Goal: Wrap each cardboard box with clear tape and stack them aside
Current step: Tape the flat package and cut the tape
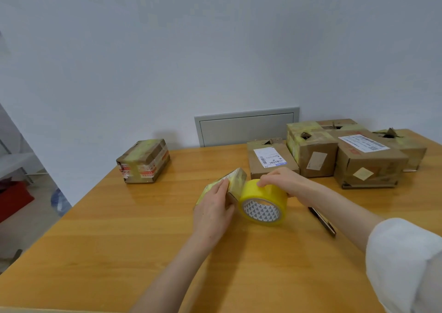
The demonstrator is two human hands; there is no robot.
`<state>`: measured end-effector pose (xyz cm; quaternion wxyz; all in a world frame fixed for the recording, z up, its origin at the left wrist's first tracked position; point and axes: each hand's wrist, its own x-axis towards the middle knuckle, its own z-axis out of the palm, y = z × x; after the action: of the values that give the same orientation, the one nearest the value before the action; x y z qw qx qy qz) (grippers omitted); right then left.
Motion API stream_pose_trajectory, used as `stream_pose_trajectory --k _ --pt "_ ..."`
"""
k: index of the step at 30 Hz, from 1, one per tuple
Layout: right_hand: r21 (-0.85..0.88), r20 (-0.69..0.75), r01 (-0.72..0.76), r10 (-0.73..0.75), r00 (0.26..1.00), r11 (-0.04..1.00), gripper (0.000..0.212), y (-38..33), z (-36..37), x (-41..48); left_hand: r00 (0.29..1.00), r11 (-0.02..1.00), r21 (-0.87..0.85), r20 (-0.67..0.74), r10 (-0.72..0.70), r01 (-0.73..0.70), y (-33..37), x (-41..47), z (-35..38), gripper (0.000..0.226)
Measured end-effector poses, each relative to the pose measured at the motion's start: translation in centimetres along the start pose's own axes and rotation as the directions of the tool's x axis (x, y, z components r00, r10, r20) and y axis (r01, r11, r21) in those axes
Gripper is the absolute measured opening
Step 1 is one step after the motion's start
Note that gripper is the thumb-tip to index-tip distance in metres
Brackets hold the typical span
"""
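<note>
A pale wall (215, 49) with a flat grey panel (246, 128) set low in it stands behind a wooden surface (119, 241) of warm orange-brown. Near the middle of that surface is the tape roll (263, 202), yellowish and see-through, standing on its edge with its patterned cardboard core facing the camera.

The right hand (284, 181) is curled over the top of the tape roll and grips it, fingertips on the side nearest the small box (235, 177). A white sleeve (406, 265) covers that upper arm. The small box touches the tape roll on its left, tilted, its far end higher than its near end. Yellowish tape already shows on its faces. The left hand (214, 207) holds it, fingers laid along its top and thumb against the near end by the tape roll.

Just right of the tape roll and a little nearer the camera, a dark slim pen-like tool (321, 220) lies flat on the surface; what it is cannot be told for sure.

Far left of the tape roll and further back sits a taped box (143, 160) with red and white strips, alone. Behind the tape roll and to its right is a cluster of cardboard boxes: a labelled box (270, 159) closest, a cube-shaped box (313, 152) beside it, and a wide box (368, 162) with a shipping label further right, with more behind them.
</note>
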<state>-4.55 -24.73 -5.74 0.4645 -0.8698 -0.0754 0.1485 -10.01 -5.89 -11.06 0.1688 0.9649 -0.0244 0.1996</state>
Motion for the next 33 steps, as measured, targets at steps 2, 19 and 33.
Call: stream_pose_trajectory --k 2,19,33 --pt "0.049 0.018 0.024 -0.025 1.0 0.998 0.023 0.2 -0.2 0.0 1.0 1.0 -0.017 -0.022 0.016 -0.016 0.1 0.0 -0.2 0.066" --pt "-0.027 0.072 0.256 -0.253 0.965 0.966 0.024 1.3 2.4 -2.8 0.997 1.0 0.003 -0.073 0.003 -0.003 0.4 -1.2 -1.2 0.059" --pt "0.057 0.001 0.404 -0.405 0.914 0.913 0.032 -3.2 -1.8 -4.6 0.951 0.893 -0.449 -0.289 -0.11 -0.034 2.6 -0.1 -4.3 0.047"
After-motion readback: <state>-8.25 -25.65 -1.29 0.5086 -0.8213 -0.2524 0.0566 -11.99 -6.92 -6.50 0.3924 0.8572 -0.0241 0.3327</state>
